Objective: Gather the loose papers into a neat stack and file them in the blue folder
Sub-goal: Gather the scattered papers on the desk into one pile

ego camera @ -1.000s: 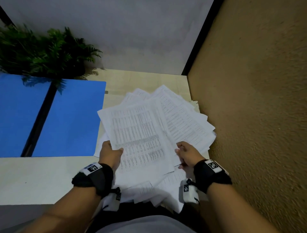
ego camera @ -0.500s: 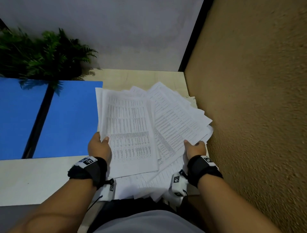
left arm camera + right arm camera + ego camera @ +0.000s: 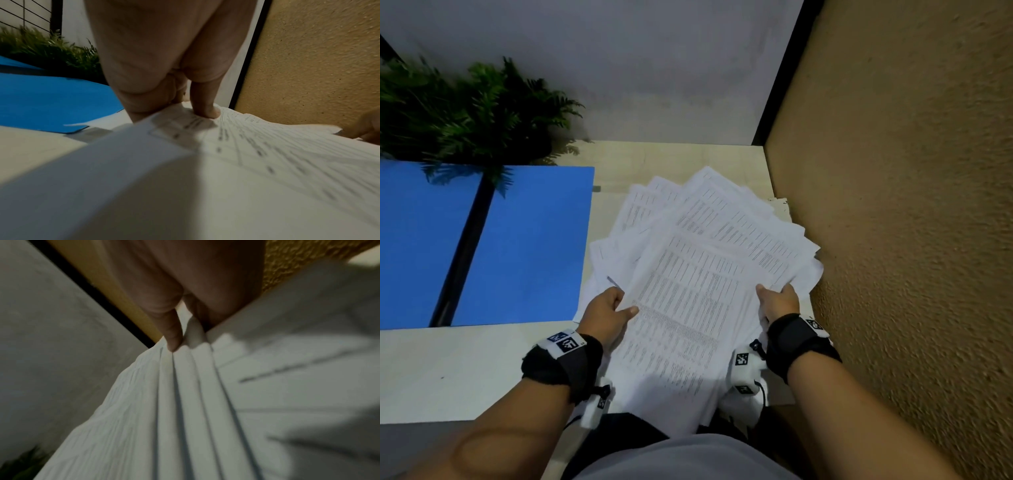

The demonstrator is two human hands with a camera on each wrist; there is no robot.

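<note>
- Counter (image 3: 465, 370): pale, runs under both hands; a rough tan wall (image 3: 911, 240) stands just to the right of the right hand.
- Blue folder (image 3: 527, 246): lies open and flat on the counter, to the left of the left hand and a little beyond it, near but not touching it. Dark spine strip down its middle. Fern (image 3: 472, 113) at its far edge, fronds overhanging the blue.
- Papers (image 3: 698, 274): printed sheets, fanned and skewed, lying between the two hands and spreading away beyond the fingertips. Near ends overhang the counter edge toward the body. Corners splay toward the wall. Not yet a neat stack.
- Left hand (image 3: 607, 313): clamped on the left edge of the sheets, thumb on top; the wrist view shows a finger (image 3: 206, 104) pressing down on the printed face.
- Right hand (image 3: 779, 301): clamped on the right edge of the bundle; the wrist view shows a fingertip (image 3: 173, 339) pinching into folds of paper, sheets buckled into ridges there.
- Step in hand, as I judge it: squaring the fan. Best done by easing the pinch so sheets can slide, pushing both edges inward together, then standing the bundle on its long edge and tapping it on the counter.
- Risk: the buckled right edge may crease if squeezed harder; overhanging sheets may slip off.
</note>
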